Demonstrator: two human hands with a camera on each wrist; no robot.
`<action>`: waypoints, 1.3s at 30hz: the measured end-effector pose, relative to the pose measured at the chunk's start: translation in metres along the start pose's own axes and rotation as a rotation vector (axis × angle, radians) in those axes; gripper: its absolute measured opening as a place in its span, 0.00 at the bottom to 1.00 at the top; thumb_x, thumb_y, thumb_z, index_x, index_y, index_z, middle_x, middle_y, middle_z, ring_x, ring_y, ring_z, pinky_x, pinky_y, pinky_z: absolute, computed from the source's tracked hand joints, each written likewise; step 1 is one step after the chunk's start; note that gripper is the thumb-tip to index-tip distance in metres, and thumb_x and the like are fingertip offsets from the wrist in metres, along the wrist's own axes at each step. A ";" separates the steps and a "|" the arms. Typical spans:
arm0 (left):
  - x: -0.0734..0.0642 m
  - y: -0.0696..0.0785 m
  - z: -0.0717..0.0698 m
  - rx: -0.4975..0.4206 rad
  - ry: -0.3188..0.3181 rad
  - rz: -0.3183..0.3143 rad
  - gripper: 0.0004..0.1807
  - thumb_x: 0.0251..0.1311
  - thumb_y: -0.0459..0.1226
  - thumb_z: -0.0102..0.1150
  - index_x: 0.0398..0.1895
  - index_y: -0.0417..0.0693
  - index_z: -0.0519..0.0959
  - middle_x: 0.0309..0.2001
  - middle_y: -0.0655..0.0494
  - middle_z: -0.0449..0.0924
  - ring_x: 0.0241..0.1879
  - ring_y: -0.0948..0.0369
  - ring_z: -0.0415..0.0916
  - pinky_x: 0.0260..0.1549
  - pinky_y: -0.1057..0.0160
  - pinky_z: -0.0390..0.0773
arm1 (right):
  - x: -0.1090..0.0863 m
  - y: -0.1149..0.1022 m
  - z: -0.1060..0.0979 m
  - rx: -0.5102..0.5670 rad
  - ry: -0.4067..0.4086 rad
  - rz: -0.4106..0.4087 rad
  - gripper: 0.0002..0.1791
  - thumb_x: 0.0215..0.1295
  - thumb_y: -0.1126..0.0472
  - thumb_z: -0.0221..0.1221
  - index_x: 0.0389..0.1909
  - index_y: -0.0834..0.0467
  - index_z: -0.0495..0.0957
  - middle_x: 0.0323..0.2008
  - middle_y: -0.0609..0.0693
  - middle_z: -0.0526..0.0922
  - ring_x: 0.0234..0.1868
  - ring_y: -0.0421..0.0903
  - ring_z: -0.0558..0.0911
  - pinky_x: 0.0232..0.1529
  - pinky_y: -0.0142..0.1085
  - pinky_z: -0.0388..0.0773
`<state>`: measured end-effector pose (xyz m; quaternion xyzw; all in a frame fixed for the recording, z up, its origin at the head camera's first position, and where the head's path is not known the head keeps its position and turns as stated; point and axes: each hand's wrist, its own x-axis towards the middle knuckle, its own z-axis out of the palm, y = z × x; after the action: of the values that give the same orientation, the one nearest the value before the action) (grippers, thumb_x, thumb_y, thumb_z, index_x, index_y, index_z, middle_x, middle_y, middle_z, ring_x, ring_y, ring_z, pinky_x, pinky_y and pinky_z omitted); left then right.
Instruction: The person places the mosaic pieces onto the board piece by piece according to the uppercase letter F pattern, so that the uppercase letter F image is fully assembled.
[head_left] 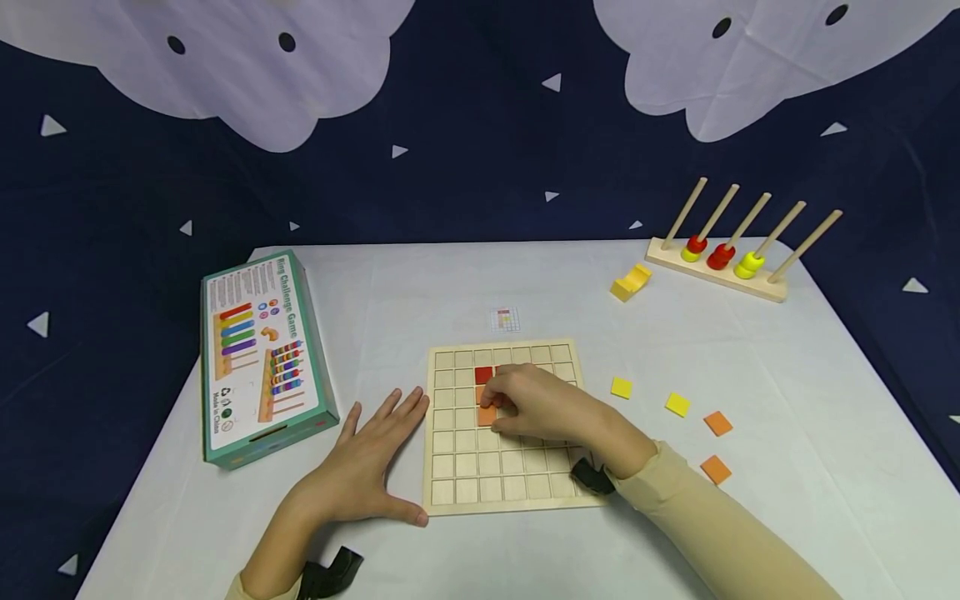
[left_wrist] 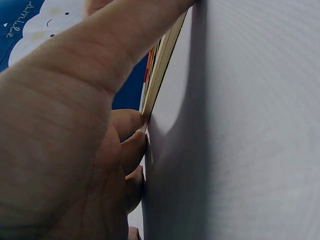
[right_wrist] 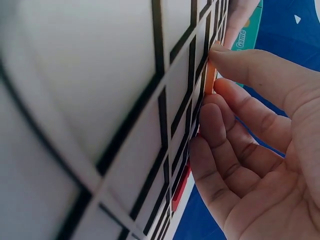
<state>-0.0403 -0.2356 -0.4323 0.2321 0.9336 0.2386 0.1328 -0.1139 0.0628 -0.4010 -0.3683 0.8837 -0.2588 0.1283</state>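
The gridded wooden board [head_left: 477, 489] is being supported by the white tabletop [head_left: 375, 292], and its left edge is being touched by the fingertips and thumb of the left hand [head_left: 360, 462], apparently so that sliding is being prevented. That hand is being held wide, its straight fingers fanned out, and nothing is being gripped by it. On the board, an orange tile [head_left: 486, 417] is being pinched by the right hand [head_left: 536, 402], thumb and index finger being set at opposite edges, presumably because so thin a square is best controlled by its sides. The gap is being held only as wide as the tile, the other fingers being bent in beside it; whether the tile is being seated fully cannot be told. The same column is being shared by a second orange tile [head_left: 480, 392] and a red tile [head_left: 483, 375], each seemingly being located by the raised grid lines. A small printed card [head_left: 505, 319] is being displayed beyond the far edge, probably for easy viewing. Two yellow tiles [head_left: 621, 388] and two loose orange tiles [head_left: 717, 423] are lying scattered to the right, seemingly within the right hand's reach.
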 end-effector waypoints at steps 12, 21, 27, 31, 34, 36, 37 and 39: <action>0.000 -0.001 0.000 0.004 0.003 0.003 0.80 0.31 0.71 0.83 0.89 0.55 0.52 0.89 0.55 0.49 0.88 0.43 0.44 0.76 0.19 0.35 | 0.000 0.002 0.001 -0.002 0.011 -0.012 0.10 0.63 0.64 0.73 0.45 0.57 0.88 0.37 0.45 0.83 0.35 0.39 0.77 0.40 0.29 0.77; 0.000 -0.001 0.001 0.001 -0.001 0.000 0.80 0.31 0.72 0.83 0.89 0.56 0.51 0.89 0.56 0.49 0.88 0.43 0.43 0.76 0.20 0.35 | 0.000 0.000 0.000 0.002 0.008 0.007 0.11 0.63 0.62 0.74 0.45 0.57 0.88 0.37 0.45 0.83 0.35 0.38 0.77 0.40 0.29 0.76; 0.000 -0.001 0.001 0.002 -0.002 0.000 0.80 0.31 0.72 0.83 0.89 0.56 0.51 0.89 0.56 0.49 0.88 0.43 0.43 0.77 0.20 0.35 | -0.004 0.000 -0.004 0.007 0.014 0.011 0.10 0.63 0.62 0.73 0.44 0.56 0.88 0.38 0.45 0.84 0.36 0.39 0.78 0.41 0.30 0.77; 0.000 0.000 0.000 -0.003 -0.004 -0.003 0.80 0.31 0.72 0.83 0.89 0.56 0.51 0.89 0.55 0.49 0.88 0.43 0.43 0.77 0.20 0.34 | -0.010 0.002 -0.010 0.015 0.019 0.022 0.09 0.63 0.62 0.74 0.44 0.55 0.89 0.38 0.46 0.84 0.37 0.41 0.78 0.41 0.30 0.77; 0.000 0.000 0.000 -0.005 -0.003 -0.003 0.80 0.31 0.71 0.83 0.89 0.55 0.51 0.89 0.55 0.49 0.88 0.43 0.43 0.77 0.20 0.34 | -0.017 0.004 -0.016 0.025 0.026 0.035 0.10 0.63 0.61 0.75 0.45 0.55 0.89 0.39 0.46 0.84 0.38 0.41 0.79 0.42 0.31 0.79; 0.000 0.000 0.000 0.000 -0.001 -0.002 0.80 0.31 0.71 0.84 0.89 0.55 0.51 0.89 0.55 0.49 0.88 0.44 0.43 0.77 0.20 0.35 | -0.022 0.007 -0.020 0.031 0.035 0.047 0.11 0.63 0.60 0.75 0.46 0.55 0.89 0.40 0.46 0.85 0.38 0.41 0.80 0.42 0.31 0.80; 0.000 0.000 0.000 0.001 0.000 -0.003 0.80 0.31 0.71 0.84 0.89 0.55 0.52 0.88 0.55 0.50 0.88 0.44 0.43 0.77 0.20 0.35 | -0.025 0.009 -0.022 0.032 0.041 0.052 0.12 0.63 0.60 0.75 0.46 0.55 0.89 0.40 0.46 0.85 0.39 0.42 0.80 0.42 0.31 0.80; -0.001 0.000 0.000 0.004 0.001 -0.004 0.80 0.31 0.70 0.84 0.89 0.55 0.52 0.88 0.54 0.50 0.88 0.44 0.43 0.77 0.20 0.35 | -0.032 0.013 -0.027 0.032 0.051 0.066 0.12 0.64 0.60 0.75 0.47 0.55 0.89 0.40 0.46 0.86 0.39 0.42 0.80 0.42 0.32 0.80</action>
<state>-0.0397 -0.2355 -0.4323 0.2305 0.9346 0.2366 0.1323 -0.1105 0.1032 -0.3848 -0.3302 0.8941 -0.2778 0.1198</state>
